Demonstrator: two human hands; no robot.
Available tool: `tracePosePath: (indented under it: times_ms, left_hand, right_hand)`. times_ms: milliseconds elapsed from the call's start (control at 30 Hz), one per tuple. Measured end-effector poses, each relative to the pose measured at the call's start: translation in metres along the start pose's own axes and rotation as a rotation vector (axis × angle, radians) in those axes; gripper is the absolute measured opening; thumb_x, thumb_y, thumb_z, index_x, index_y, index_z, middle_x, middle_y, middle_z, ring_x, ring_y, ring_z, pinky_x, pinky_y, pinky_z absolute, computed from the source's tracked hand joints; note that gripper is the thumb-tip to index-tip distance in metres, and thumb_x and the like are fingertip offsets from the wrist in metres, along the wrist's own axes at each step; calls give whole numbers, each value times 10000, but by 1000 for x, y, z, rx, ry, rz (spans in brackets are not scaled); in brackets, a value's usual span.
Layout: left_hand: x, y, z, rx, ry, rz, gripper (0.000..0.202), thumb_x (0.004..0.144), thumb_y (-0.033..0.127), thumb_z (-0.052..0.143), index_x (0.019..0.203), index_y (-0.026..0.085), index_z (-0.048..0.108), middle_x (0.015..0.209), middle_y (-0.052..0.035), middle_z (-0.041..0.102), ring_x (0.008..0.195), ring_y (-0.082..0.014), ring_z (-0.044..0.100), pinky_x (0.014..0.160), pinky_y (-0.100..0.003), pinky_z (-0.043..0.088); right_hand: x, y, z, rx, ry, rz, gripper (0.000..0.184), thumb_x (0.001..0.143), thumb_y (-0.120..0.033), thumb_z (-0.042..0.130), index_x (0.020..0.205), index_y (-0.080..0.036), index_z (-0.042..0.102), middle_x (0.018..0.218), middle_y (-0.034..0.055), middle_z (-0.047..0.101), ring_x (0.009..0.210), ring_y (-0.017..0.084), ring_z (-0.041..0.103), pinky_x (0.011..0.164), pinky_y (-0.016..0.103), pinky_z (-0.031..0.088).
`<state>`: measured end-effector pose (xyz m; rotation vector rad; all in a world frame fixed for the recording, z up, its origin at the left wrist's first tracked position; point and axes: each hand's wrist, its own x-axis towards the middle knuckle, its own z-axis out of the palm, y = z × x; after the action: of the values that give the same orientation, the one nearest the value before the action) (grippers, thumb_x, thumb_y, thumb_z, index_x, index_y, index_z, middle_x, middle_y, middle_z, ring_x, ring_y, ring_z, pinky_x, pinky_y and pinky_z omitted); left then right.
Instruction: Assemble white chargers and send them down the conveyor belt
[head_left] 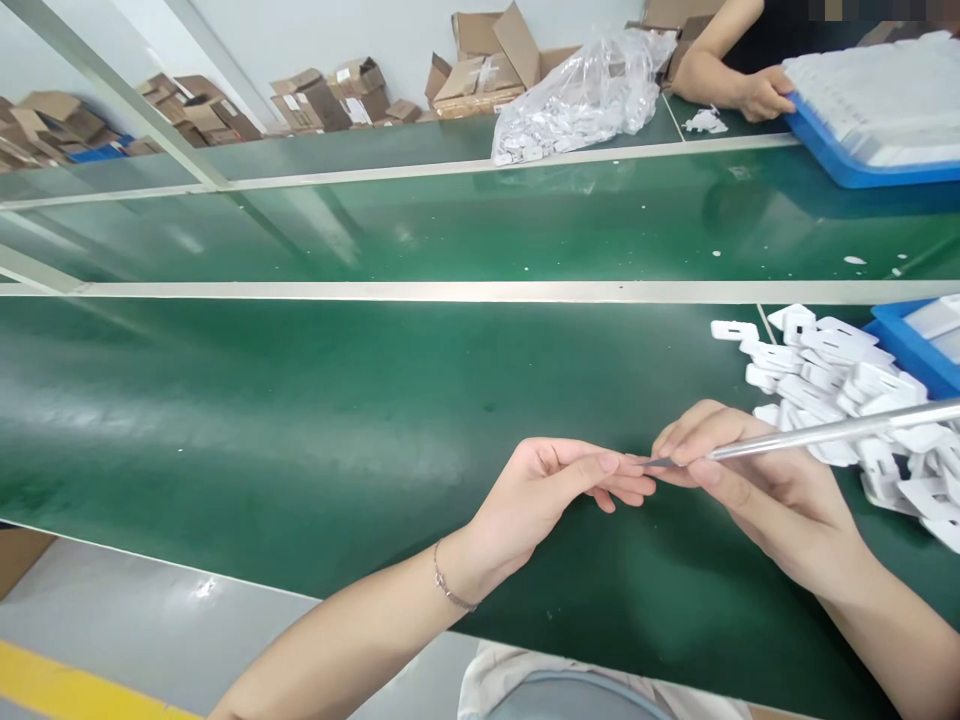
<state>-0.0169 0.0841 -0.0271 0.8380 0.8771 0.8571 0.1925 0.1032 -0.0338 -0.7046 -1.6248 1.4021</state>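
Note:
My right hand [750, 475] is closed round a thin metal tool [832, 430] with a silver handle and a dark flat tip, held like a pen over the green table [300, 420]. My left hand [559, 485] lies just left of it, fingers stretched toward the tool's tip and touching or nearly touching it; I see nothing in this hand. A pile of several small white plastic pieces [840, 385] lies on the table right behind my right hand.
A blue tray [911, 345] sits at the right edge. Across the belt, another person's hand [761, 95] rests by a blue tray of white parts [877, 100]. A clear plastic bag [581, 95] and cardboard boxes [480, 60] line the far side.

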Motion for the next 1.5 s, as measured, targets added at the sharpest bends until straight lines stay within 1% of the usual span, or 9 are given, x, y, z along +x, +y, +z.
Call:
tracePosePath:
  times_ms: [233,400,600,767,900,1133,1333,1500]
  left_hand:
    - [1,1,0,15,13,7,195,918,242,630,862,218,816,884,-34,804,781,-109,721,710,-173,521]
    - [1,1,0,31,14,23,192,922,249,631,873,222,814,888,-32,804,781,-109,716,709,-178,520]
    - [1,0,1,36,21,15,195,921,247,628,871,217,814,887,-37,803,770,-105,708,703,-175,514]
    - [1,1,1,52,23,11,194,915,261,636,860,206,814,901,-48,803,774,-113,707,707,-184,513]
    - [1,1,1,75,39,9,197,908,276,639,855,200,813,902,-59,802,779,-129,708,713,-207,513]
    - [0,1,1,106,50,-2,206,897,302,643,843,192,809,955,-75,798,806,-164,716,732,-253,520]
    - [0,0,1,93,47,12,204,902,300,641,857,195,809,906,-64,800,792,-152,713,722,-235,520]
    - [0,1,1,86,35,11,204,910,283,637,845,196,808,950,-58,800,798,-134,709,723,-214,515]
  right_hand:
    - [1,-2,0,-140,-21,-66,160,1015,-209,541,1039,-287,678,921,33,624,923,146,621,755,222,568]
    - [3,-3,0,-185,-32,-73,176,1017,-200,536,1058,-299,676,931,29,631,936,147,626,756,231,561]
    - [2,-3,-1,-191,-36,-73,178,1020,-208,535,1063,-307,677,927,22,630,938,143,625,768,233,555]
    - [2,-3,0,-173,-28,-70,168,1016,-207,536,1046,-291,678,916,25,627,918,153,633,766,252,560]
    - [3,-4,1,-173,-6,-68,175,1007,-198,542,1035,-288,689,912,36,639,898,165,636,727,258,565]
    - [2,-6,0,-147,-19,-43,180,994,-208,560,1024,-303,710,896,43,643,880,188,649,721,294,578]
    - [3,-6,1,-162,-6,-57,178,1000,-199,552,1026,-293,700,913,39,644,898,166,637,733,258,572]
    - [3,-6,1,-151,-31,-46,176,1008,-211,545,1030,-301,695,900,31,630,884,160,643,740,262,572]
